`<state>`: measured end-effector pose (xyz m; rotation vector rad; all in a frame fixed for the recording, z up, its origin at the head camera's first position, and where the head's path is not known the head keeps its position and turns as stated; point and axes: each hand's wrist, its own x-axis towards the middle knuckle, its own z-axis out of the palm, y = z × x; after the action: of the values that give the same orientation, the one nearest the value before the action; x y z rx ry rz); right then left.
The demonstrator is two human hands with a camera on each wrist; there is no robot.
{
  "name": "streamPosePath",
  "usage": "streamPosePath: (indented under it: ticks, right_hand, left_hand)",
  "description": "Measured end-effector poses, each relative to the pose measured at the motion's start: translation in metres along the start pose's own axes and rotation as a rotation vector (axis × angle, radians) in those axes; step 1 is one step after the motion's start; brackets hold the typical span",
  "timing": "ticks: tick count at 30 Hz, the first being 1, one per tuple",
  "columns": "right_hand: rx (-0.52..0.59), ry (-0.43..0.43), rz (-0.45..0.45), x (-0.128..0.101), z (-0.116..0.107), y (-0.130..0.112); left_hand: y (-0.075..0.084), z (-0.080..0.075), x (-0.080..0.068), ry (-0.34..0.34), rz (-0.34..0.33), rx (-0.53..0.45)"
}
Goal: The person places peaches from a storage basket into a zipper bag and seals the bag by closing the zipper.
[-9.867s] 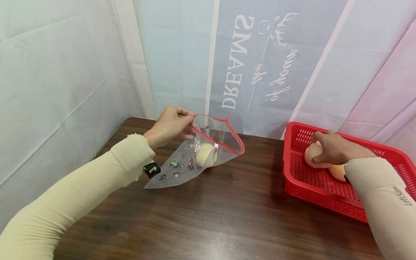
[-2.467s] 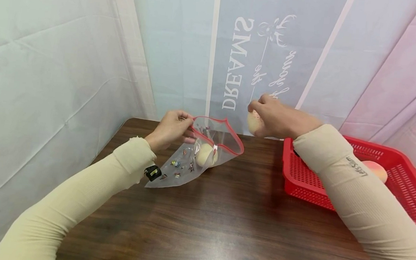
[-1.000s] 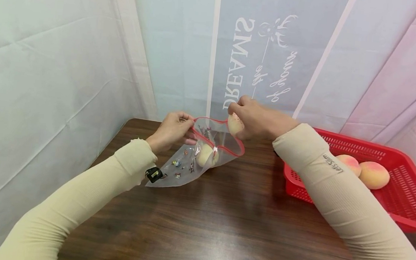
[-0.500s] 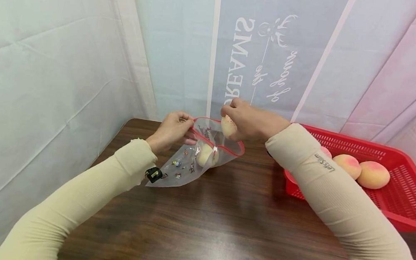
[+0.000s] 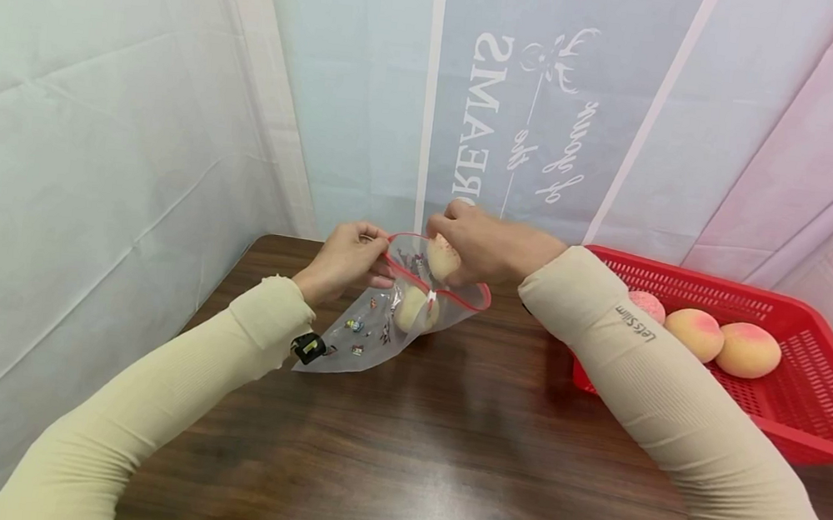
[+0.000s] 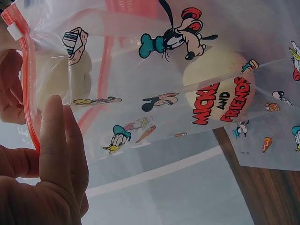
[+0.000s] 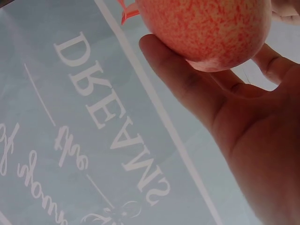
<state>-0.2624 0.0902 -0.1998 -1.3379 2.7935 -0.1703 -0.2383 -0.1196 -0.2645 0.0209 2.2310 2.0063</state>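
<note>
A clear zip bag (image 5: 396, 317) with a red rim and cartoon prints (image 6: 187, 93) lies tilted on the brown table (image 5: 442, 463). My left hand (image 5: 345, 257) pinches the bag's rim (image 6: 28, 93) and holds the mouth apart. One peach (image 5: 412, 310) (image 6: 220, 89) lies inside the bag. My right hand (image 5: 478, 245) grips a second peach (image 5: 443, 256) (image 7: 206, 28) right at the bag's mouth, partly within the red rim.
A red slotted basket (image 5: 801, 414) stands on the table at the right with three peaches (image 5: 696, 333) in it. Pale curtains with mirrored lettering (image 5: 482, 124) close off the back and left sides.
My right hand has carried the peach leftward and down from the basket to the bag's mouth. The left hand and the bag have stayed in place.
</note>
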Motion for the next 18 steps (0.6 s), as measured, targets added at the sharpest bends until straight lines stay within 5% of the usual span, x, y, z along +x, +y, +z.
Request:
streamPosePath:
  ticks: [10, 18]
  right_hand:
    - [0.035, 0.069, -0.055, -0.002, -0.010, -0.003]
    - [0.027, 0.034, 0.044, -0.015, -0.011, 0.006]
  left_hand:
    - [0.005, 0.000, -0.002, 0.023, -0.015, -0.003]
    - [0.007, 0.003, -0.002, 0.039, -0.017, 0.004]
